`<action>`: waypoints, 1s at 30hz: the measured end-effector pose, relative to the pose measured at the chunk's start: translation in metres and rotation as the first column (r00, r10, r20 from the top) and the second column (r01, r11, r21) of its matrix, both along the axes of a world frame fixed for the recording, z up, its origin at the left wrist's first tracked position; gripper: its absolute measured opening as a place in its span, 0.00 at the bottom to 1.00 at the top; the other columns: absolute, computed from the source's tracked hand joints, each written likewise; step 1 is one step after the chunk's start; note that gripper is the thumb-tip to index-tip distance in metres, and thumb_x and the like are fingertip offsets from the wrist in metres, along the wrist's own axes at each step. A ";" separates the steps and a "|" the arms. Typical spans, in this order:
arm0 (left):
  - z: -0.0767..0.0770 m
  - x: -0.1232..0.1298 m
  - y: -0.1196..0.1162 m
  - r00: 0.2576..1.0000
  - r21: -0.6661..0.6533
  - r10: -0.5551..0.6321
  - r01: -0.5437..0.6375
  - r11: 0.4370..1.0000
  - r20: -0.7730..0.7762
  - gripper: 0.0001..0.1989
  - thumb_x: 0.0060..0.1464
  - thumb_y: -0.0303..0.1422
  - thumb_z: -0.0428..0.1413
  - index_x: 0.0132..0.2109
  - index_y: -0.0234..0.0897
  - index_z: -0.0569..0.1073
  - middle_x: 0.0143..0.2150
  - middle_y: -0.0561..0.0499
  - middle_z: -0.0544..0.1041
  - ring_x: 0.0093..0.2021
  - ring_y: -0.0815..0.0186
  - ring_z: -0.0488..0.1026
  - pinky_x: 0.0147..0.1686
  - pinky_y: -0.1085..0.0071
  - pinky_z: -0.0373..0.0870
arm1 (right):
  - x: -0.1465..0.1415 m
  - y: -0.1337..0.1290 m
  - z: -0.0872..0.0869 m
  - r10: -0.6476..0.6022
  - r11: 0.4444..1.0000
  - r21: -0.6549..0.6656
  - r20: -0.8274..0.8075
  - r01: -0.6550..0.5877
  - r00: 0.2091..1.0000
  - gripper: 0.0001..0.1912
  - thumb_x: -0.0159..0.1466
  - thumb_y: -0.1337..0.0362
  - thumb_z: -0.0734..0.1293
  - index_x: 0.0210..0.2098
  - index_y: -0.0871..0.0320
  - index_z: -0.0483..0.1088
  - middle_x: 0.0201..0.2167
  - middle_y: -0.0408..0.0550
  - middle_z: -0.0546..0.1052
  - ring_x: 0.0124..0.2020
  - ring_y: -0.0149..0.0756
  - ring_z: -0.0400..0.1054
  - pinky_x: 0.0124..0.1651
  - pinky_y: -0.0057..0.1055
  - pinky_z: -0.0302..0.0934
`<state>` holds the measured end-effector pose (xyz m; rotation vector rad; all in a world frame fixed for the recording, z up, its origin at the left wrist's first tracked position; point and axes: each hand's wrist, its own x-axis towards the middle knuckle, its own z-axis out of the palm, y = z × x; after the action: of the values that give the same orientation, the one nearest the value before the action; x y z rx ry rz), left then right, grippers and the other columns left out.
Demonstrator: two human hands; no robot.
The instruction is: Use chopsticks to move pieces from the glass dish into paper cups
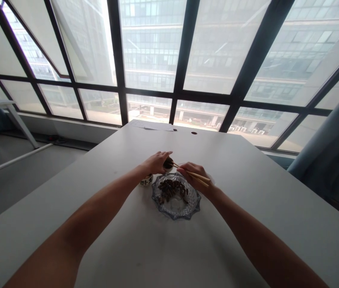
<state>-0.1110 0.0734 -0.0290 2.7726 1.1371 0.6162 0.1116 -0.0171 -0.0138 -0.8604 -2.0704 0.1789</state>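
here, right hand [194, 170] grips two chopsticks [203, 177]; left hand [156, 162] clasps one cup [168, 169]

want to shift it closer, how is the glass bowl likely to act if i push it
The glass bowl looks thick and patterned, so it's probably rigid and fairly heavy. Its wide shape, flat on the white table, should resist tipping. The loose dark pieces inside may slide about.
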 end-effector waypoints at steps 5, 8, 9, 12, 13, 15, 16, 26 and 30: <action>-0.001 -0.001 0.002 1.000 -0.018 0.010 -0.010 1.000 -0.006 0.49 0.40 0.31 0.65 0.69 0.29 0.56 0.61 0.36 0.72 0.60 0.49 0.70 0.59 0.57 0.67 | 0.008 -0.005 0.002 -0.093 0.994 0.057 -0.079 0.097 0.993 0.19 0.71 0.53 0.61 0.30 0.56 0.73 0.24 0.47 0.78 0.23 0.32 0.71 0.28 0.28 0.65; 0.001 -0.001 0.000 0.999 -0.042 0.036 -0.037 0.998 -0.014 0.48 0.41 0.31 0.66 0.69 0.29 0.57 0.61 0.35 0.72 0.60 0.48 0.70 0.59 0.58 0.68 | 0.016 -0.015 0.005 -0.109 0.994 -0.038 -0.167 0.104 0.980 0.21 0.72 0.53 0.61 0.27 0.57 0.72 0.21 0.47 0.78 0.20 0.32 0.72 0.24 0.27 0.65; 0.002 -0.001 0.000 0.999 -0.055 0.046 -0.047 0.997 -0.019 0.48 0.41 0.31 0.66 0.69 0.28 0.57 0.61 0.34 0.72 0.60 0.48 0.70 0.58 0.58 0.68 | 0.019 -0.019 0.007 -0.115 0.992 -0.072 -0.196 0.102 0.974 0.21 0.71 0.52 0.61 0.27 0.58 0.72 0.20 0.47 0.78 0.19 0.32 0.72 0.23 0.27 0.65; 0.003 -0.001 -0.001 0.997 -0.101 0.067 -0.071 0.992 -0.042 0.48 0.42 0.32 0.66 0.69 0.27 0.56 0.61 0.33 0.72 0.59 0.48 0.72 0.56 0.59 0.69 | 0.024 -0.034 0.013 -0.117 0.983 -0.166 -0.226 0.080 0.967 0.22 0.70 0.51 0.62 0.27 0.58 0.72 0.19 0.47 0.78 0.18 0.32 0.72 0.22 0.27 0.66; 0.003 -0.001 -0.001 0.996 -0.112 0.070 -0.075 0.991 -0.048 0.48 0.42 0.33 0.66 0.69 0.27 0.56 0.60 0.33 0.73 0.58 0.48 0.72 0.56 0.60 0.70 | 0.025 -0.039 0.015 -0.103 0.979 -0.193 -0.204 0.063 0.974 0.22 0.70 0.51 0.63 0.26 0.57 0.72 0.18 0.47 0.77 0.17 0.32 0.71 0.21 0.26 0.65; 0.003 -0.001 -0.002 0.996 -0.126 0.074 -0.080 0.989 -0.052 0.49 0.42 0.33 0.66 0.69 0.28 0.56 0.60 0.33 0.73 0.59 0.48 0.72 0.55 0.61 0.70 | 0.025 -0.049 0.017 -0.065 0.972 -0.234 -0.133 0.032 0.989 0.23 0.69 0.51 0.63 0.23 0.57 0.72 0.16 0.46 0.76 0.16 0.31 0.69 0.20 0.26 0.63; 0.003 -0.001 -0.002 0.996 -0.130 0.078 -0.084 0.988 -0.052 0.48 0.43 0.34 0.66 0.69 0.28 0.56 0.60 0.33 0.73 0.59 0.48 0.72 0.55 0.61 0.70 | 0.024 -0.052 0.018 -0.052 0.970 -0.240 -0.102 0.026 0.993 0.23 0.69 0.51 0.63 0.23 0.57 0.71 0.15 0.45 0.75 0.15 0.30 0.68 0.19 0.25 0.62; 0.002 -0.009 -0.001 0.989 -0.221 0.120 -0.135 0.966 -0.082 0.48 0.46 0.39 0.65 0.70 0.31 0.55 0.66 0.33 0.68 0.64 0.49 0.68 0.60 0.61 0.66 | 0.015 -0.057 0.015 -0.017 0.986 -0.167 0.011 0.019 1.000 0.25 0.69 0.50 0.63 0.20 0.58 0.70 0.15 0.45 0.73 0.16 0.29 0.64 0.24 0.26 0.59; 0.001 -0.026 -0.002 0.993 -0.230 0.112 -0.114 0.966 -0.023 0.44 0.47 0.43 0.63 0.68 0.31 0.59 0.68 0.34 0.65 0.65 0.49 0.66 0.61 0.59 0.65 | 0.013 -0.058 0.017 -0.025 0.991 -0.130 0.055 0.032 0.998 0.27 0.69 0.48 0.63 0.20 0.58 0.69 0.15 0.45 0.71 0.17 0.28 0.62 0.24 0.25 0.57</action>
<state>-0.1367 0.0719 -0.0276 2.5318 1.2867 0.4473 0.1247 -0.0750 0.0033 -0.9835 -2.1128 0.2821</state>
